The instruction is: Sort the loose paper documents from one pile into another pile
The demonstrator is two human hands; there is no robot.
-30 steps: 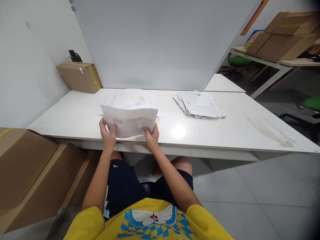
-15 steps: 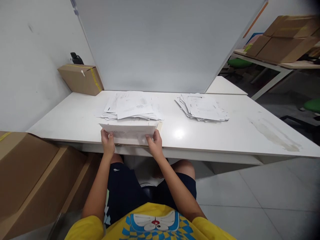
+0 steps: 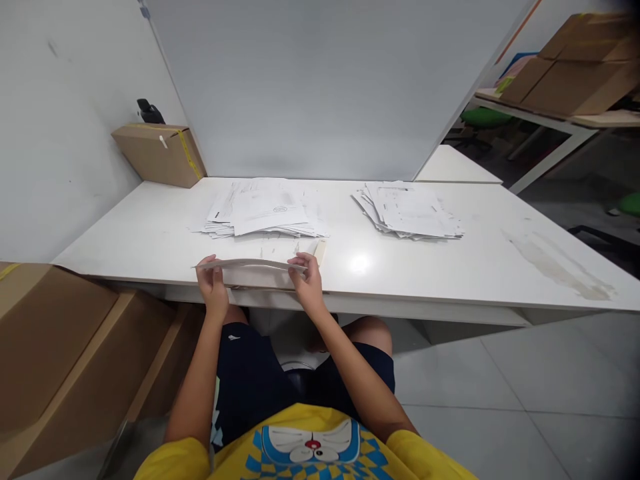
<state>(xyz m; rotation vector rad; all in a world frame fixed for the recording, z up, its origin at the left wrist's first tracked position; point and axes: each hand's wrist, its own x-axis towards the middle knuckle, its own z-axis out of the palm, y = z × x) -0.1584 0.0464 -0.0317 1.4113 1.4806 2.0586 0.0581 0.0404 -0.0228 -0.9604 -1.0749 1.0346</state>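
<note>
My left hand (image 3: 212,289) and my right hand (image 3: 307,287) each pinch one end of a thin bundle of white papers (image 3: 250,265), held nearly flat and seen edge-on just above the near edge of the white table (image 3: 150,233). A cream folder edge (image 3: 319,253) lies under it on the table. Behind it sits a loose stack of printed sheets (image 3: 263,208). A second spread stack of papers (image 3: 407,211) lies to the right, out of reach of both hands.
A taped cardboard box (image 3: 159,155) with a black object (image 3: 149,111) on top stands at the table's back left corner. A grey partition (image 3: 320,87) walls the back. Large cardboard boxes (image 3: 60,347) crowd the floor on my left. Another table with boxes (image 3: 575,73) stands far right.
The papers, held up facing me a second ago, have tipped forward and down until they lie almost flat over the table edge. Both hands kept their grip.
</note>
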